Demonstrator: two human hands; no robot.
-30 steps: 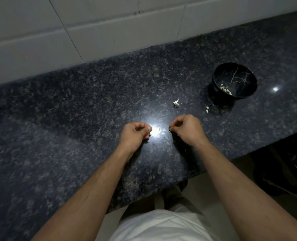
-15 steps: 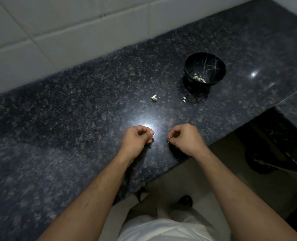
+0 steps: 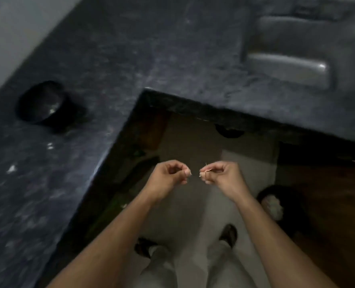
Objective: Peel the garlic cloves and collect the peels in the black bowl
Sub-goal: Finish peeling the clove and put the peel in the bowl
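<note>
The whole view is smeared with blur, so small things are hard to read. Both hands hang in front of the body over the floor (image 3: 193,204), off the tabletop (image 3: 130,59). The left hand (image 3: 168,176) has its fingers curled in with the thumb against them; what it holds, if anything, cannot be told. The right hand (image 3: 220,173) pinches a thin pale sliver (image 3: 207,170) between thumb and fingers (probably a peel, though too small to be sure). The two hands are near each other but apart.

The bowl (image 3: 45,104) stands on the tabletop well to the left, a pale speck inside it; the rest of its contents are lost in the dark. Pale scraps (image 3: 11,169) lie on the tabletop nearer the left edge. A sink (image 3: 293,53) is at upper right, cut off by the frame. Two feet show below, partly hidden by the forearms.
</note>
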